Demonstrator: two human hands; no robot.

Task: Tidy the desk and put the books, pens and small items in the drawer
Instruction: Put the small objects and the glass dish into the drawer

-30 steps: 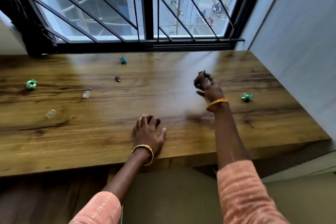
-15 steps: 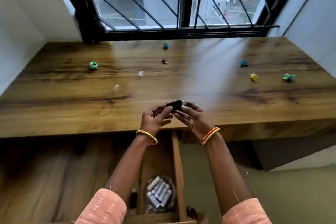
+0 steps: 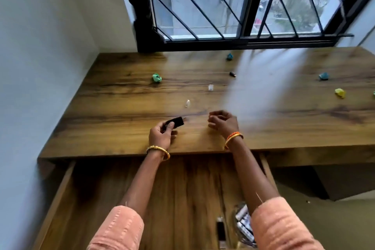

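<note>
left hand [image 3: 161,135] pinching, right hand [image 3: 223,123] curled empty

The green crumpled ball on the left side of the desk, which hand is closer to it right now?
Left. The left hand, holding a small black item, is nearer the green crumpled ball, which lies beyond it toward the window. The right hand is farther off, to the ball's right.

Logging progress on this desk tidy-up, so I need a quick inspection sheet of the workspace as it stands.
Surface: wooden desk, scattered small items.
Job's things: small black object in the left hand; drawer open, packet of tubes inside.
Clutter: green wad, blue wads, yellow wad, two clear bits.
Hands: left hand gripping; right hand curled, empty.
Cables: nothing seen.
Surroundings: barred window, white wall.
</note>
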